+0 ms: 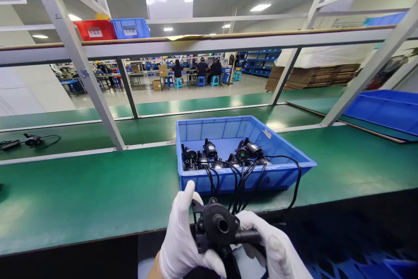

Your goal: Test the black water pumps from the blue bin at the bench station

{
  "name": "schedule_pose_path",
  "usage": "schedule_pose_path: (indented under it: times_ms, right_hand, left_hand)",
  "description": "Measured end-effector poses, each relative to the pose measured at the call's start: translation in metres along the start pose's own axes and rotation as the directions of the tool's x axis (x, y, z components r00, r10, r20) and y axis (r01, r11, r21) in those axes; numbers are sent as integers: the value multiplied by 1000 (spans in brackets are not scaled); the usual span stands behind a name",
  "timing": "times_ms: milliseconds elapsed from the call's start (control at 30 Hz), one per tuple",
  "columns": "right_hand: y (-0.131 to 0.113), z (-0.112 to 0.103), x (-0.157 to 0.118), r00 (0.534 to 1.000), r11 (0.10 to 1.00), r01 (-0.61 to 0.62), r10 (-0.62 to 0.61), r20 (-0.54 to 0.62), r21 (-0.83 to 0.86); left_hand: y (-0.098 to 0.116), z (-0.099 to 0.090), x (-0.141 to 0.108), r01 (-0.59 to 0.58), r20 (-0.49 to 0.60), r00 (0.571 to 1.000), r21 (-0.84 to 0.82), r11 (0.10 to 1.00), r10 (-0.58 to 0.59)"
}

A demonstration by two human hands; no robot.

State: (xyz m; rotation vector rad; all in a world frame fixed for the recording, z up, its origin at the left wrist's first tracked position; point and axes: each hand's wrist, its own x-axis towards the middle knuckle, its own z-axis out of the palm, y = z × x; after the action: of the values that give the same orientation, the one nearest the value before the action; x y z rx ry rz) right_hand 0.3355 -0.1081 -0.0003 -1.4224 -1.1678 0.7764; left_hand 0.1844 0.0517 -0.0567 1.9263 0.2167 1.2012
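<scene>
A small black water pump (pixel 219 226) is held up close to me, in front of the bench edge, its round inlet facing upward. My left hand (pixel 183 231), in a white glove, grips its bracket side, with the thumb raised. On the other side my right hand (pixel 271 240), also gloved, has its fingers closed around the pump's side pipe; some fingertips are hidden behind it. Just beyond stands a blue plastic bin (pixel 277 176) with several black pumps (pixel 210 148) inside. Their black cables (pixel 241 185) hang over the bin's near wall.
The green bench (pixel 98 192) runs across, with metal posts (pixel 83 70) rising from it. Another black device with a cord (pixel 32 140) lies at far left. A larger blue bin (pixel 385 109) is at right. Red (pixel 96 30) and blue (pixel 130 28) boxes sit overhead. People work in the background.
</scene>
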Motion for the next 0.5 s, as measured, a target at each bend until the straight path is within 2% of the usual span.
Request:
schedule_pose_path:
  times_ms: [100,300,500]
  right_hand:
    - [8,-1,1,1000,999,14,-15,-11,-37]
    - [11,-4,2,1000,1000,-14,15,6,-25]
    - [4,-5,3,998,999,-32,34,44,-26]
  left_hand:
    - [-1,0,3,7,19,1000,34,999,-8]
    - [0,-1,5,9,34,999,-34,999,-8]
    - [-3,-4,1,104,57,994,-136,985,-97]
